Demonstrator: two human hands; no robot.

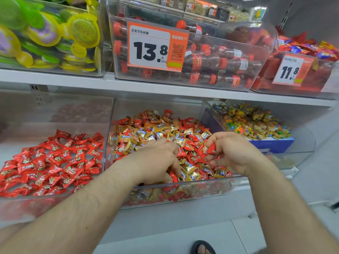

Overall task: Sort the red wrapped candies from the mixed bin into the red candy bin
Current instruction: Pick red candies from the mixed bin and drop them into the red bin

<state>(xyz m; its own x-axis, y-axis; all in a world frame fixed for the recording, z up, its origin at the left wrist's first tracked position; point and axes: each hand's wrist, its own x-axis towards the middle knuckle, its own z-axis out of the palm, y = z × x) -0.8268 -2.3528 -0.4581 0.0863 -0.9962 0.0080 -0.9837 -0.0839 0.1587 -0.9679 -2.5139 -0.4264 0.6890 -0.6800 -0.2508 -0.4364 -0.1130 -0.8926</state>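
Both hands are down in the mixed bin (216,116), the clear middle one on the lower shelf (165,92). The right hand (231,153) has its fingers curled around a red wrapped candy (211,149), and there look to be a few more red ones tucked under the palm. The left hand (157,160) is digging near the bin's front edge, fingers bent down into the pile with a red wrapper (173,176) right at the fingertips. I can't really tell if it's gripping that one or just raking through.

Progress-wise, the red candy bin (107,125) right next door on the left already has a decent layer of red candies (51,162) across its floor, all red as far as I can see, so a good chunk looks done. But the mixed bin is nowhere near sorted. There are plenty of red wrappers mixed in with the gold wrapped candies (189,169), from the front edge all the way to the back, and more show through the front wall lower down. I'd say somewhere in the middle, with lots of handfuls left. What's in the right hand hasn't gone over the divider yet.
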